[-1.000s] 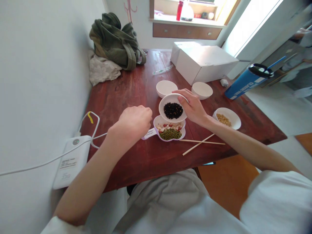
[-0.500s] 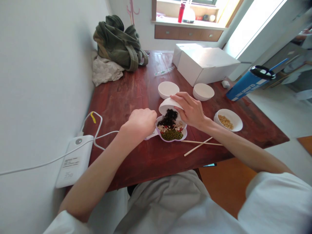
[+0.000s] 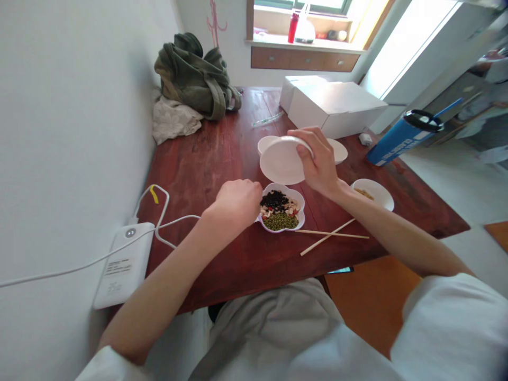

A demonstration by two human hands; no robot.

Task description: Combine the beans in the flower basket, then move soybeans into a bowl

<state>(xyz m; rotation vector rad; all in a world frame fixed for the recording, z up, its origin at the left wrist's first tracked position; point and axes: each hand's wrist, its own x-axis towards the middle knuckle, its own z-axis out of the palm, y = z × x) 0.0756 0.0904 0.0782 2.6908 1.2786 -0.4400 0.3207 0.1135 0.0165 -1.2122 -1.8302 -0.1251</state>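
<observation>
My right hand [image 3: 319,161] grips a small white bowl [image 3: 282,160], tipped over with its underside toward me, held above a flower-shaped dish [image 3: 298,218]. That dish holds black beans [image 3: 273,200], green beans [image 3: 280,221] and a mix of pale and red bits between them. My left hand [image 3: 238,201] is closed in a loose fist and rests against the dish's left rim. A pair of wooden chopsticks [image 3: 331,235] lies on the red-brown table [image 3: 222,159] just right of the dish.
Two more white bowls [image 3: 337,150] sit behind the tipped one. A bowl of tan beans [image 3: 373,193], a blue tumbler [image 3: 400,138], white boxes [image 3: 333,106], a green bag [image 3: 196,76] and a white power bank with cable [image 3: 123,264] surround the work area.
My right hand tipped the bowl of black beans over the flower-shaped dish, the beans fell into it, and the emptied bowl has been lifted up and back. My left hand stayed at the dish.
</observation>
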